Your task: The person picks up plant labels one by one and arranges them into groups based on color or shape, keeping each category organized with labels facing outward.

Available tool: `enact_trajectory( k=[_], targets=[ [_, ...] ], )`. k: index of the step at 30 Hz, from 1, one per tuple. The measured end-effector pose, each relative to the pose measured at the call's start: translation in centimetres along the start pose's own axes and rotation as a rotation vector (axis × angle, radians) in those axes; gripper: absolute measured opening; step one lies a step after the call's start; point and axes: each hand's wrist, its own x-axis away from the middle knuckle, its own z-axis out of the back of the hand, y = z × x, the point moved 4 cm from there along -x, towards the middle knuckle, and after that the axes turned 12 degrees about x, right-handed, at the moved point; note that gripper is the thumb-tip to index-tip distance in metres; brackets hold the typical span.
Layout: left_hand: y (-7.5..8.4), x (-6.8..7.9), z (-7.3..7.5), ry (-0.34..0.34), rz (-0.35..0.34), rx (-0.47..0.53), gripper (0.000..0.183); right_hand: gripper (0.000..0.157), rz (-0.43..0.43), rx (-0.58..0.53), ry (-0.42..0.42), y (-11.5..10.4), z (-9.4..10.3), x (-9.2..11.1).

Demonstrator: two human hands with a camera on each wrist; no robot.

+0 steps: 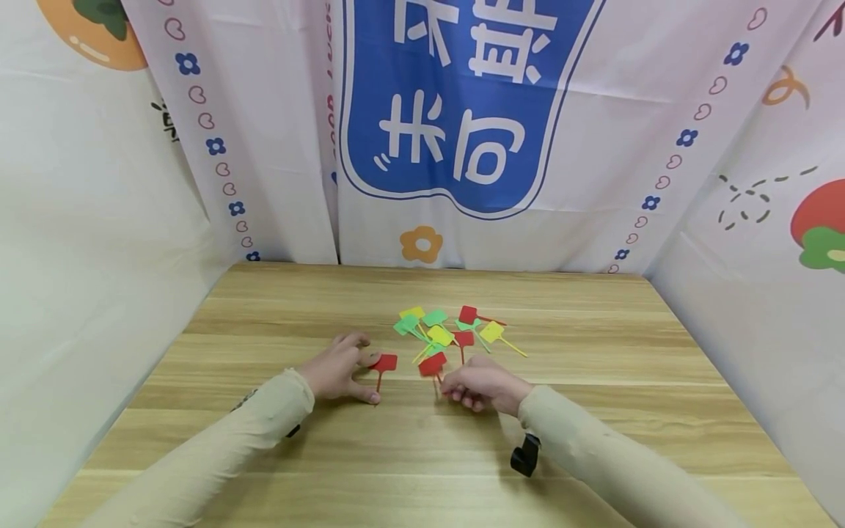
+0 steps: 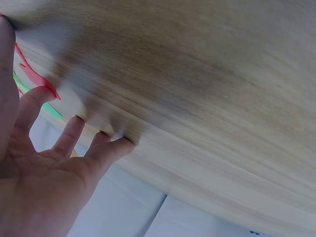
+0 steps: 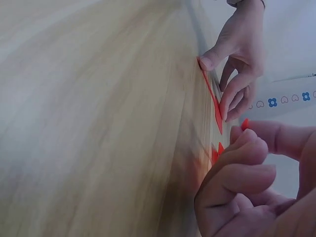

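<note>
A red plastic tag point(image 1: 387, 362), a square plate on a thin stem, lies flat on the wooden table point(image 1: 396, 469). My left hand point(image 1: 339, 369) rests over it with spread fingers, thumb at the stem's end and index finger at the plate. The left wrist view shows the other fingertips touching the wood. Farther right, my right hand point(image 1: 485, 385) pinches the stem of a second red tag point(image 1: 433, 364) between thumb and index finger, the rest of the fingers curled. In the right wrist view, a bit of red point(image 3: 245, 124) pokes out at the pinch.
Beyond the hands lies a loose pile of similar tags: green tags point(image 1: 436, 317), yellow tags point(image 1: 492, 331) and red ones such as the far red tag point(image 1: 468, 314). Some overlap. A printed white cloth point(image 1: 284, 147) hangs along the table's back and sides.
</note>
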Motion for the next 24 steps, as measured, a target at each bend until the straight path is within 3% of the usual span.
enact_trajectory(
  k=[14,24],
  targets=[
    [0.3,0.1,0.1,0.003,-0.009,0.001,0.083,0.018,-0.017,-0.076,0.025,-0.9,-1.1,-1.0],
    [0.3,0.1,0.0,0.008,-0.021,-0.002,0.082,0.018,-0.033,0.080,0.050,-0.6,-1.6,-0.6]
  ],
)
